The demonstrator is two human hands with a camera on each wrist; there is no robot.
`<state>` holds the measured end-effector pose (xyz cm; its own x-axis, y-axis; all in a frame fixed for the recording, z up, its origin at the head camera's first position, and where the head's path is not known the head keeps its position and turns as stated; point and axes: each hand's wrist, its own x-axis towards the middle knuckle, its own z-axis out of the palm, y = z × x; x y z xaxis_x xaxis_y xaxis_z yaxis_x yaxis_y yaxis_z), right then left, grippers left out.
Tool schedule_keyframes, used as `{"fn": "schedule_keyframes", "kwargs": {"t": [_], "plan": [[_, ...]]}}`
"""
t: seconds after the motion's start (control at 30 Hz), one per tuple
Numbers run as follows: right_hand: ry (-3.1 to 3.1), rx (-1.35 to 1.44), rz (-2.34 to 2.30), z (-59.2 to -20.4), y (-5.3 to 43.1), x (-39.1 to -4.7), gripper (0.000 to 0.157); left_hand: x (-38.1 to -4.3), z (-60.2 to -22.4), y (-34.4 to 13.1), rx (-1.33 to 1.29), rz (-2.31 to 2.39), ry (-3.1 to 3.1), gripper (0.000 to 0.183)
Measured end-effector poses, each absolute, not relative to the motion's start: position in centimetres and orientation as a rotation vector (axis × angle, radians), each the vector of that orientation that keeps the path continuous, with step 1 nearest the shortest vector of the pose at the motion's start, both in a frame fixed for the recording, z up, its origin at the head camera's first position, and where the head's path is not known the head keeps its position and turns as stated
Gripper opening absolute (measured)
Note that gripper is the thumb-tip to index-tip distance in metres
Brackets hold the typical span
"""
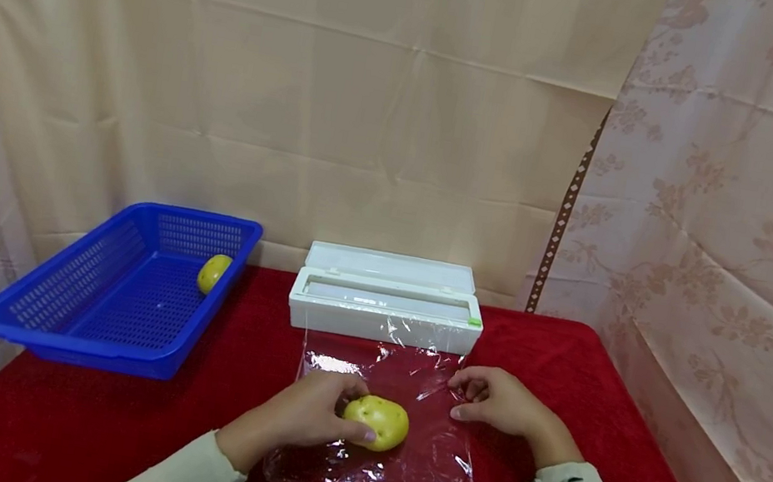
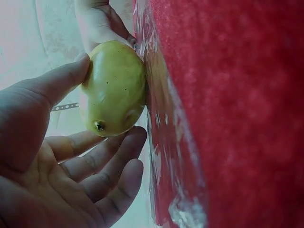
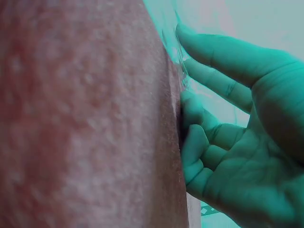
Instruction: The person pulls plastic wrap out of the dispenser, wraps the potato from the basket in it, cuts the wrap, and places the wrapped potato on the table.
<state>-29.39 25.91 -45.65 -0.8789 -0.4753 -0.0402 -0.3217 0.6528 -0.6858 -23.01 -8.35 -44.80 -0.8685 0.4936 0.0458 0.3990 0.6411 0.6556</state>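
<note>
A yellow potato (image 1: 382, 424) sits on a sheet of cling film (image 1: 418, 474) that is spread over the red cloth. My left hand (image 1: 314, 411) grips it between thumb and fingers from the left, and the left wrist view shows the thumb on the potato's (image 2: 116, 90) upper side. At the film's right edge is my right hand (image 1: 508, 404), its fingers loosely bent and the thumb apart from the index finger. In the right wrist view, the fingertips (image 3: 187, 35) are right at a thin, shiny fold of film. Nothing is pinched there.
The film runs back to a white cling film box (image 1: 381, 324) with its lid (image 1: 390, 267) raised. On the left stands a blue basket (image 1: 103, 352) holding another yellow potato (image 1: 213, 273). Curtains hang behind and beside the red-covered table (image 1: 551, 351).
</note>
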Motion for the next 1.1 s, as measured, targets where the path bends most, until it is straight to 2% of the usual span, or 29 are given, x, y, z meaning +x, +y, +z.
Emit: {"fn": "schedule_keyframes", "kwargs": {"t": [0.23,0.5,0.73,0.93,1.1], "plan": [[2.53,-0.692,-1.172,-45.2,26.8,-29.2,0.031,-23.1,-45.0,-8.2,0.76,0.997,2.731,0.056],[2.617,-0.735,-0.955,-43.5,25.7,-27.8,0.022,-23.1,-44.8,-8.3,0.806,0.913,2.806,0.056],[2.654,-0.942,-0.827,-42.7,24.3,-24.8,0.026,-22.2,-44.5,-10.5,0.91,0.638,2.935,0.068],[2.643,-1.159,-0.733,-42.7,24.3,-22.4,0.024,-21.1,-44.4,-13.6,1.142,0.45,2.967,0.047],[2.55,-1.169,-0.716,-43.0,24.6,-21.1,0.026,-20.1,-44.1,-15.4,1.426,0.364,2.848,0.036]]}}
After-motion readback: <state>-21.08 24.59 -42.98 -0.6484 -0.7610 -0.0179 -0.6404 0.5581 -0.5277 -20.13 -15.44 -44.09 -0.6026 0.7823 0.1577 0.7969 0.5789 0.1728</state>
